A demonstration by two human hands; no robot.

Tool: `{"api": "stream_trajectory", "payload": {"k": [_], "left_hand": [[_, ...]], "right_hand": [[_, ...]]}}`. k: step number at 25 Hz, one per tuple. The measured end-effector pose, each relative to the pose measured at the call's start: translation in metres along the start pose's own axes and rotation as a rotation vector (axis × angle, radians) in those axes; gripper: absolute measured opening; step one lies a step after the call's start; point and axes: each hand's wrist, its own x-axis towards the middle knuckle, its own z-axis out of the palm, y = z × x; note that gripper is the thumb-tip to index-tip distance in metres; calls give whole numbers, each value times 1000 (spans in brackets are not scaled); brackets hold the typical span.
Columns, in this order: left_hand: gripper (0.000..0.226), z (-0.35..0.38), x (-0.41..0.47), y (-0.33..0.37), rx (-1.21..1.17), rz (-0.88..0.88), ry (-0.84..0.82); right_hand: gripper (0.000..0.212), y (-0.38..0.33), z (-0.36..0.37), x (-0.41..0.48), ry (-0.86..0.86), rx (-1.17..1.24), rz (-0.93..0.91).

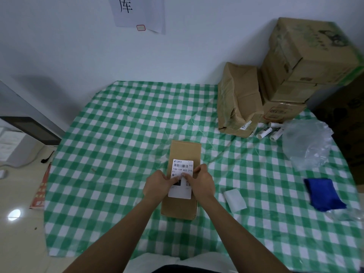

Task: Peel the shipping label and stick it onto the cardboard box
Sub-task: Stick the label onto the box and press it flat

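Note:
A flat brown cardboard box (pixel 185 150) lies on the green checked cloth in the middle of the view. A white shipping label (pixel 182 167) with a barcode lies flat on the box's top face. My left hand (pixel 157 186) rests on the label's left side, its fingertips pressing near the label's middle. My right hand (pixel 202 182) sits on the label's right edge, thumb and fingers touching it. Both hands cover the label's lower half. A white backing sheet (pixel 235 200) lies on the cloth to the right of the box.
Several stacked cardboard boxes (pixel 291 75) stand at the back right, with small white rolls (pixel 265 133) in front of them. A crumpled clear plastic bag (pixel 307 142) and a blue cloth (pixel 323 194) lie at the right. The cloth's left edge (pixel 49 194) borders the floor.

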Motion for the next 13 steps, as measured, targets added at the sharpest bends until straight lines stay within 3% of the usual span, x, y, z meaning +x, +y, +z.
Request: {"api": "stream_trajectory", "payload": {"k": [13], "left_hand": [[70, 10, 11, 3, 160, -28, 34]], "right_hand": [[41, -2, 4, 4, 42, -15, 42]]}}
